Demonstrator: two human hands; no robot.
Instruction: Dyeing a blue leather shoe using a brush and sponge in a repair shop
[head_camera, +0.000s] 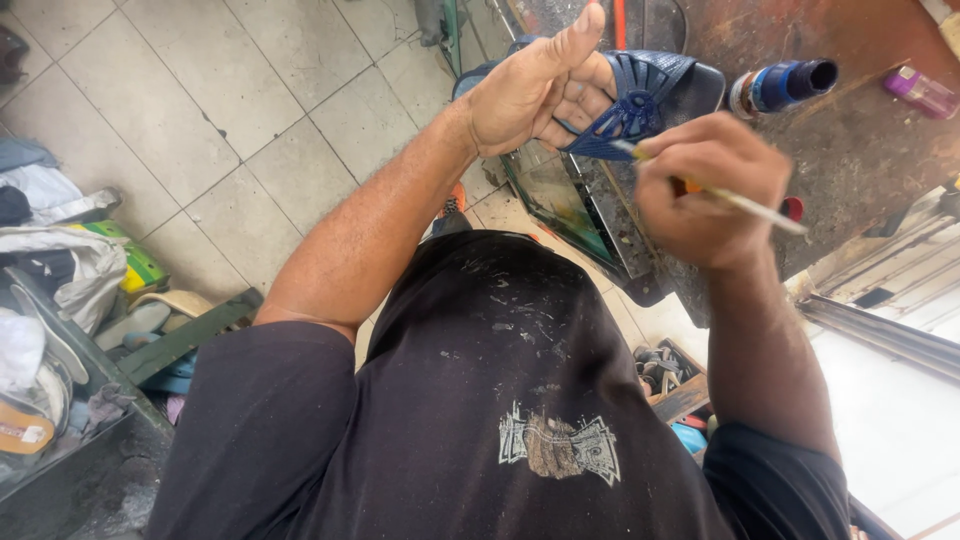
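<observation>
Holding a blue sandal (640, 95) up over the edge of a rusty, stained bench (860, 150), the left hand (535, 90) has its fingers curled around the strap from below and its thumb stuck out straight; the fingertips are hidden behind the palm and the strap. The sandal's far end is partly covered by that hand, and its sole cannot be made out. The right hand (705, 190) is closed in a tight pinch on a thin pale brush (740, 200), whose tip touches the strap's cut-out fan part; the middle of the brush is hidden inside the fist, and an orange band shows just at the fingers. On the bench, behind the right hand, lies a blue bottle (790, 85) on its side with a dark open mouth, its label too blurred to tell. A small purple bottle (920, 92) lies near the right edge, partly cut off. A red cap (793, 208) shows just beside the brush handle. Below the bench hangs a dark framed pane (560, 205). Heaped cloth and bags (60, 260) lie at the left on the tiled floor (200, 110), their contents unclear.
</observation>
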